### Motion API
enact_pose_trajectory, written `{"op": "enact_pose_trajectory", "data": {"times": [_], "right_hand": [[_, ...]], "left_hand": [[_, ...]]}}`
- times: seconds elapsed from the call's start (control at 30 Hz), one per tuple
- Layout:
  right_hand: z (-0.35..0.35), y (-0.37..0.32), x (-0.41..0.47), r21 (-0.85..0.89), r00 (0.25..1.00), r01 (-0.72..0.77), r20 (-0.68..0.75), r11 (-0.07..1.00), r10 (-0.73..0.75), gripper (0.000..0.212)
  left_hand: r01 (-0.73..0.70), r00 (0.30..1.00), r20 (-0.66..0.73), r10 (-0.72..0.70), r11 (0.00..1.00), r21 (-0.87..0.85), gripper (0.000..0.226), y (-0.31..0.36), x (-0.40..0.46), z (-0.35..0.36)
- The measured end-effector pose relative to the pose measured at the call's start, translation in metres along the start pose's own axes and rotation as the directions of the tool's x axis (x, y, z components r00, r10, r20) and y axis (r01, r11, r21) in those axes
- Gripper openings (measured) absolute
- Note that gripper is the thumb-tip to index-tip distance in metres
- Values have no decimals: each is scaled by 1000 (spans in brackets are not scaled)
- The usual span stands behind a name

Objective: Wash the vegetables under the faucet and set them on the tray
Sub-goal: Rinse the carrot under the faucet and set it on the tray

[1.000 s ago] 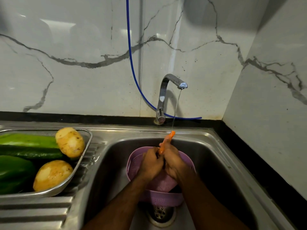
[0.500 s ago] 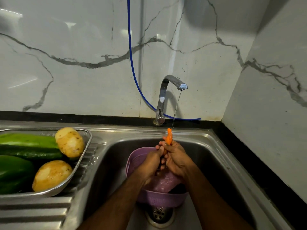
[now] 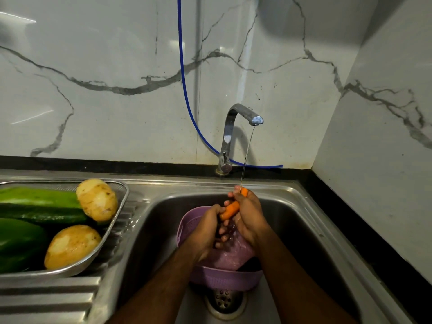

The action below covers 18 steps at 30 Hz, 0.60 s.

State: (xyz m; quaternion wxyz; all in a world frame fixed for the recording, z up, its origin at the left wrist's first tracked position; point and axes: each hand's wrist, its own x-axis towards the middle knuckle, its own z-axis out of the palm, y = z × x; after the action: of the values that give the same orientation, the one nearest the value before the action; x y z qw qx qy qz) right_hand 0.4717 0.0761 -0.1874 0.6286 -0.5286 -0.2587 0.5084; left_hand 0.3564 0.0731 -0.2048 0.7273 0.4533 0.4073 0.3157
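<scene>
While a thin stream falls from the faucet (image 3: 243, 118) onto its tip, the carrot (image 3: 230, 210) lies slanted between both hands over the sink (image 3: 304, 220), long axis running from low left up to high right. The right hand (image 3: 249, 216) curls its fingers round the upper end, where only the orange tip shows under the water; the left hand (image 3: 207, 228) wraps the lower end, so the bare middle shows between them. Both grips are closed on it, directly above the purple colander (image 3: 224, 274). The tray (image 3: 117, 220) sits well apart to the left, holding two potatoes (image 3: 97, 199) and green vegetables (image 3: 39, 204), so the left hand is the nearer one for the carry, by my judgement. Against a second ago, the carrot is drawn deeper into the hands and less tip sticks out; the hands have spread along it, baring its middle.
</scene>
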Motion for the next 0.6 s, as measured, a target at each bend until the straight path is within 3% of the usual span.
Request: {"op": "enact_pose_trajectory", "data": {"times": [0.13,0.27,0.43,0.6], "right_hand": [[5,4,-2,-15,999,0,-51,1000,-1,23],[3,7,4,-61,993,28,-109,998,-35,44],[-1,3,4,-82,996,16,-91,997,-24,60],[5,12,2,-65,999,8,-41,998,-11,26]], "left_hand": [[-28,999,32,26,998,58,51,-1,-2,3],[-72,994,81,70,997,21,39,0,-3,3],[-156,987,-15,158,986,63,24,-9,7,2],[-239,939,-198,280,948,211,8,-10,13,-2]]}}
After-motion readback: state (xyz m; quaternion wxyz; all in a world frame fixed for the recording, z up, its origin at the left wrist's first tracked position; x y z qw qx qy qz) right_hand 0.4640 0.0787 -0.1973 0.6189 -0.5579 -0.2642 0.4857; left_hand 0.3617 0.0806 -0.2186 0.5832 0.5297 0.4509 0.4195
